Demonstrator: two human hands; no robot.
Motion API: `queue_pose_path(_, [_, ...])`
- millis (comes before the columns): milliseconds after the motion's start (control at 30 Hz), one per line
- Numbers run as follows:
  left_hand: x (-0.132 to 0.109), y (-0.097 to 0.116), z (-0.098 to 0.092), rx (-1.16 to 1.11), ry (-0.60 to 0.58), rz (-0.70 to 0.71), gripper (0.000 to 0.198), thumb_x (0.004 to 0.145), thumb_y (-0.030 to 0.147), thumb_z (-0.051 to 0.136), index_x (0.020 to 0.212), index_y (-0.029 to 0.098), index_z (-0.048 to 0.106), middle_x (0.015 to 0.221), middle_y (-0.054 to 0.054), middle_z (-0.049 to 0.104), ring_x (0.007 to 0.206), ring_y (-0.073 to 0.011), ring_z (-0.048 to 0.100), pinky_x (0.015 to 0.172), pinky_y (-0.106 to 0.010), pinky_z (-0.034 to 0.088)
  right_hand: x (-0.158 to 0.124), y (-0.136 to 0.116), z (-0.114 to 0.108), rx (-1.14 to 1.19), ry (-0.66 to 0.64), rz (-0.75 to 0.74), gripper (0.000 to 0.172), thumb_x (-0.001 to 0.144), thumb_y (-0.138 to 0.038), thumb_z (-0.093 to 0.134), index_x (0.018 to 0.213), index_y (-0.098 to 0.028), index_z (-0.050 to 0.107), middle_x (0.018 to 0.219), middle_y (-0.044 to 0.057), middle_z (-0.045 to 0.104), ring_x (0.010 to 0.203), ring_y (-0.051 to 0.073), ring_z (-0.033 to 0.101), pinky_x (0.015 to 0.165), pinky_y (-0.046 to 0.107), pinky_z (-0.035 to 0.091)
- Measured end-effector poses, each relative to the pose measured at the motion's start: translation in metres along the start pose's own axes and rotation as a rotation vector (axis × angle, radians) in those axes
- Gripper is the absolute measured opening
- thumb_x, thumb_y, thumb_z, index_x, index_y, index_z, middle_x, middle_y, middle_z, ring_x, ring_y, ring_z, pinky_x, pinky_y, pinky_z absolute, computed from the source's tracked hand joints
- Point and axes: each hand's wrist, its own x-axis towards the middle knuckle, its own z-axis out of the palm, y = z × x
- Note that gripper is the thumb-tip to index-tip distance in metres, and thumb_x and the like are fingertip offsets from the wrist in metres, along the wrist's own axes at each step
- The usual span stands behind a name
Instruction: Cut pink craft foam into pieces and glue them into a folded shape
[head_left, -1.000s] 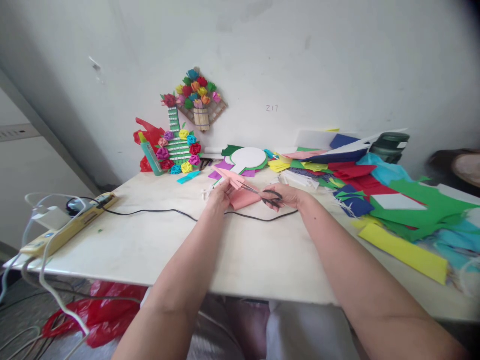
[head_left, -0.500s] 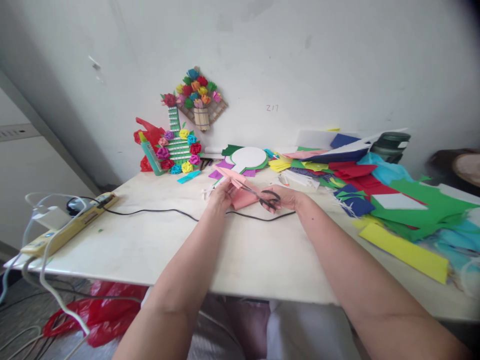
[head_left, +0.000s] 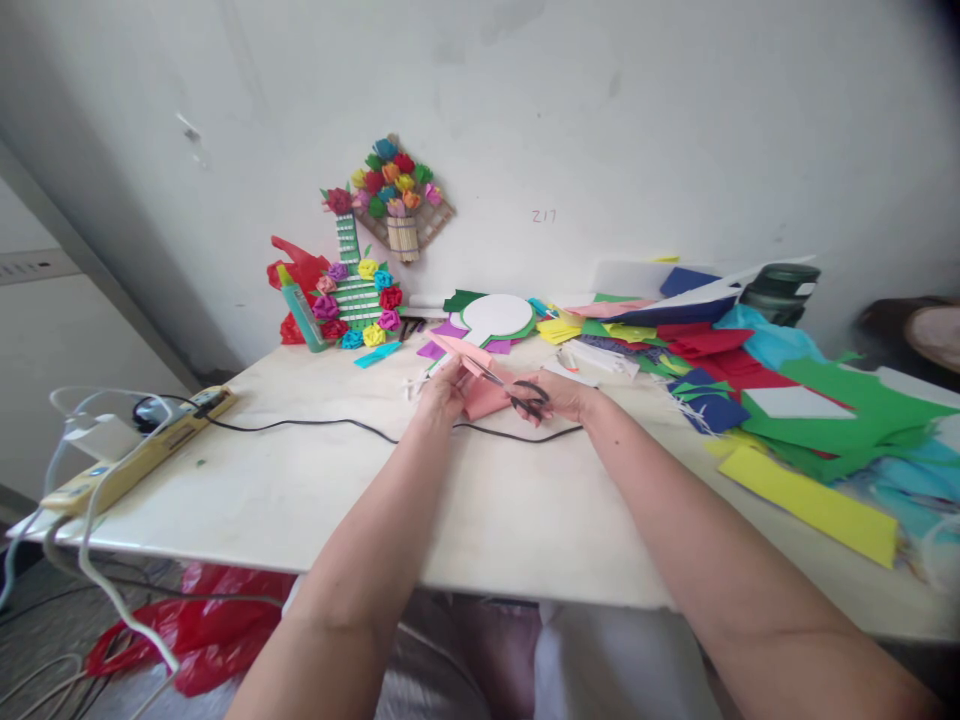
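Pinched in my left hand (head_left: 444, 392) is a folded piece of pink paper (head_left: 486, 400), held just above the table. My right hand (head_left: 559, 396) grips a pair of scissors (head_left: 529, 400) by its black handles. The blades point left and lie along the pink paper, close to my left fingers. Behind the paper rests a white round-headed cutout with a green border (head_left: 499, 316), over purple pieces (head_left: 432, 349).
A black cable (head_left: 300, 423) crosses the table (head_left: 525, 520) from a yellow power strip (head_left: 142, 455). Coloured sheets (head_left: 847, 405) pile up at right beside a dark bottle (head_left: 778, 295). A flower-decorated guitar craft (head_left: 358, 298) and glue bottle (head_left: 301, 310) stand at back left.
My right hand and the scissors have shifted slightly left, bringing the blades further along the pink paper. My left hand stays nearly in place.
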Motion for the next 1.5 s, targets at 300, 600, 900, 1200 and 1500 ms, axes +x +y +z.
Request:
queue_pose_path(300, [-0.003,0.001,0.002,0.026,0.006,0.008,0.004,0.076,0.014,0.057,0.073,0.014,0.06,0.068,-0.003,0.064,0.064,-0.0107,0.061,0.064,-0.021,0.05,0.003,0.001,0.004,0.025,0.01,0.014,0.039,0.073,-0.052,0.056,0.075,-0.013,0.051,0.059,0.002,0.058,0.04,0.007,0.051,0.027,0.015,0.025])
queue_pose_path(600, [0.003,-0.002,-0.004,0.029,-0.022,0.062,0.005,0.073,0.009,0.059,0.076,0.014,0.06,0.07,-0.002,0.065,0.065,-0.0103,0.062,0.065,-0.021,0.05,0.004,0.001,0.008,0.0,0.038,-0.024,0.035,0.075,-0.049,0.054,0.072,-0.014,0.049,0.058,0.001,0.056,0.039,0.005,0.048,0.028,0.015,0.024])
queue_pose_path(900, [0.002,0.0,-0.005,0.002,0.007,0.069,0.011,0.071,0.008,0.06,0.078,0.015,0.057,0.068,0.0,0.063,0.061,-0.0089,0.06,0.066,-0.022,0.05,0.006,0.001,0.009,-0.024,0.058,-0.013,0.034,0.073,-0.047,0.057,0.067,-0.014,0.05,0.055,0.0,0.055,0.037,0.005,0.047,0.028,0.016,0.022])
queue_pose_path(1200, [0.011,0.005,-0.013,0.122,0.019,0.058,0.013,0.07,0.021,0.064,0.077,0.012,0.059,0.064,-0.004,0.062,0.056,-0.0109,0.06,0.058,-0.021,0.05,0.005,0.002,0.008,-0.042,0.064,0.036,0.029,0.072,-0.041,0.06,0.067,-0.014,0.051,0.049,-0.001,0.053,0.036,0.005,0.045,0.033,0.016,0.028])
queue_pose_path(1500, [0.003,0.013,-0.01,0.374,0.165,0.075,0.017,0.061,0.018,0.07,0.061,0.01,0.055,0.047,-0.001,0.055,0.039,-0.0074,0.051,0.038,-0.016,0.037,0.003,-0.002,0.008,-0.155,0.105,0.041,0.035,0.063,-0.044,0.067,0.077,-0.012,0.06,0.05,-0.003,0.052,0.037,0.004,0.042,0.036,0.017,0.034])
